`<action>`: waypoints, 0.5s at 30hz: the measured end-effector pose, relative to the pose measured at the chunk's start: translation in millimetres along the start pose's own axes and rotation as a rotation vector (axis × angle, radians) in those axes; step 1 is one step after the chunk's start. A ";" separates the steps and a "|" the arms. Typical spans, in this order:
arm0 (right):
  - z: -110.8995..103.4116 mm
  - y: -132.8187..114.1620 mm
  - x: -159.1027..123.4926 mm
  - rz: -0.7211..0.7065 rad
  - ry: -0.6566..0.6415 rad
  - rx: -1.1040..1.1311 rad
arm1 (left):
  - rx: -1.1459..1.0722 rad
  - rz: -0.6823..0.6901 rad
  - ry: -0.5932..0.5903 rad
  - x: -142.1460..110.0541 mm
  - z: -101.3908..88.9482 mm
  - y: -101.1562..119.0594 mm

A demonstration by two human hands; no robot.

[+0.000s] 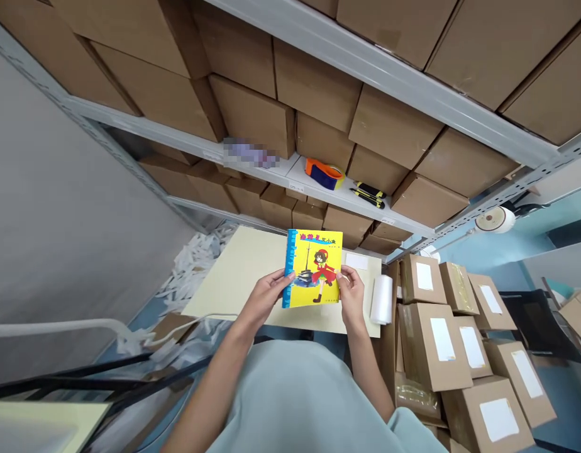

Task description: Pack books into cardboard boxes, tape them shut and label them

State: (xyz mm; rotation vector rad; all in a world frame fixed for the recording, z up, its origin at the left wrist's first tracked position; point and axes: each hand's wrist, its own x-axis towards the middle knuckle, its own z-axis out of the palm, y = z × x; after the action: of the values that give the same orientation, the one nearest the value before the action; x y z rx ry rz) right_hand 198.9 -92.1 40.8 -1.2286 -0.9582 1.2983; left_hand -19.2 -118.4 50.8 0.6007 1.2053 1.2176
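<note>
I hold a yellow book (314, 267) with a blue spine and a cartoon figure in red on its cover, upright above a pale table (238, 270). My left hand (266, 296) grips the book's blue spine edge, thumb on the cover. My right hand (351, 292) grips the opposite edge, fingers curled behind it. Both hands are closed on the book.
A roll of clear plastic bags (381, 299) lies at the table's right edge. Several labelled cardboard boxes (441, 343) stand stacked to the right. A metal shelf (337, 192) behind holds brown cartons, an orange tape dispenser (324, 173) and a yellow-black knife (370, 194). White packing scraps (196, 264) lie left.
</note>
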 end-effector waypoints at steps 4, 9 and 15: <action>8.2 5.2 19.7 0.005 0.042 -0.017 | -0.001 -0.037 -0.013 17.1 3.4 14.5; 43.2 -3.9 26.5 -0.158 0.179 -0.129 | -0.001 0.058 0.026 34.3 3.4 31.7; 119.0 -18.3 10.4 -0.178 -0.047 -0.218 | 0.281 0.331 0.005 34.6 -2.1 40.1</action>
State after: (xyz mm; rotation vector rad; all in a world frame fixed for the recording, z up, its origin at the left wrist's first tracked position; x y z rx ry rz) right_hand 85.8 -66.8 75.0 -1.2490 -1.2401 1.1087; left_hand -40.0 -74.7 72.4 1.0390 1.3278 1.3310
